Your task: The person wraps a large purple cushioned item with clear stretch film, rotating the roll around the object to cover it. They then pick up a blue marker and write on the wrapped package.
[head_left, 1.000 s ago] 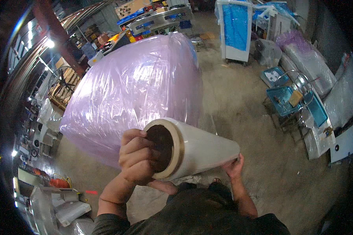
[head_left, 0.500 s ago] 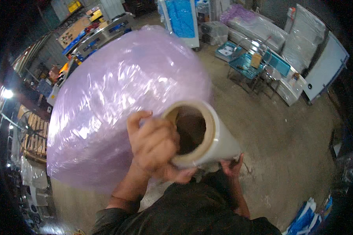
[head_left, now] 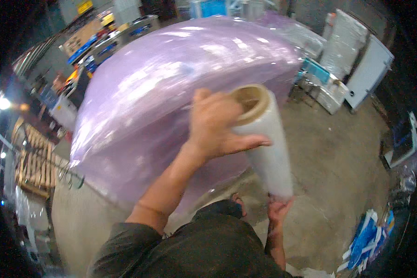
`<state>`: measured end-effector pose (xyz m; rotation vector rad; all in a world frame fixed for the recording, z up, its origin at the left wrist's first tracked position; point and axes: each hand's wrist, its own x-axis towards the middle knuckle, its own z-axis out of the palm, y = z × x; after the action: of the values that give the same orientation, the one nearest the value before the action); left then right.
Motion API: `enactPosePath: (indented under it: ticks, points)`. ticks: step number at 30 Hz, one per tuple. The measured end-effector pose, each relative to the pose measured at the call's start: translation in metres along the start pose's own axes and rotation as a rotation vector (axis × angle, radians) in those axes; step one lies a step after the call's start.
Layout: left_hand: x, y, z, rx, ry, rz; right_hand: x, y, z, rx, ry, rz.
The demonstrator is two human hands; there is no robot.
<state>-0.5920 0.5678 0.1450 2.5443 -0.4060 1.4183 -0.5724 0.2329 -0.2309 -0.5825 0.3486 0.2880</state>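
A thick roll of clear stretch film [head_left: 272, 153] on a cardboard core stands tilted in front of me, its open upper end toward me. My left hand [head_left: 213, 123] grips that upper end, thumb stretched across the film's outside and fingers at the core's rim; motion blurs the fingertips. Under the lower end, my right hand [head_left: 279, 208] holds the roll, its fingers partly hidden. Just beyond my left hand is a large bulky load wrapped in shiny pinkish-purple plastic [head_left: 171, 69].
A wooden pallet [head_left: 34, 160] is at the left, beside a dark wire fan. At the far right lean a white panel [head_left: 369, 72] and plastic-wrapped boards [head_left: 345, 44]. Blue and white scraps [head_left: 366, 243] lie on the concrete floor at lower right. My foot [head_left: 238, 204] is below the load.
The roll has swung more upright and away from me, both hands still on it. My left arm has reached farther forward. The view has shifted, and the wrapped load spreads wider to the right.
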Motion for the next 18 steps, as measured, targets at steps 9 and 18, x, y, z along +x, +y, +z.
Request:
enactPosePath:
  ticks: [9, 18]
  points:
    - [-0.076, 0.049, -0.149, -0.381, -0.067, 0.043, -0.248, 0.108, -0.031, 0.158, 0.209, -0.082]
    - [-0.145, -0.030, -0.314, -0.522, -0.128, 0.283, -0.367, 0.313, -0.025, 0.328, -0.030, -0.156]
